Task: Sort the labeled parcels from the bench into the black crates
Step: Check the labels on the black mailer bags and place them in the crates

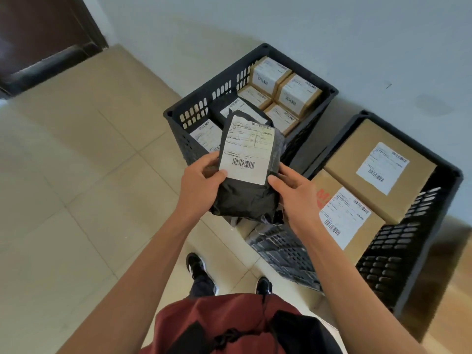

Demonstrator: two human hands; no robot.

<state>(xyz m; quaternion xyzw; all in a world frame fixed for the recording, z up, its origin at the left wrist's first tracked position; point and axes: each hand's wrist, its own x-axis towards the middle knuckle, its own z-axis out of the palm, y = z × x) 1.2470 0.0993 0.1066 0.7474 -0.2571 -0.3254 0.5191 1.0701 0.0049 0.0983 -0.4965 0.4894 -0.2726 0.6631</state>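
Observation:
A black plastic-wrapped parcel (246, 198) with a white barcode label facing up is held in front of me, above the gap between two black crates. My left hand (199, 185) grips its left edge, thumb on the label. My right hand (296, 192) grips its right edge. The left crate (201, 98) on the floor holds several small labeled cardboard boxes (297, 94) at the back and black labeled bags at the front. The right crate (398, 259) holds two large flat labeled cardboard boxes (380, 164).
Both crates stand against a pale wall on a tiled floor. A dark wooden door (46, 34) is at the far left. My shoes (196, 267) stand just short of the crates. Open tiled floor lies to the left.

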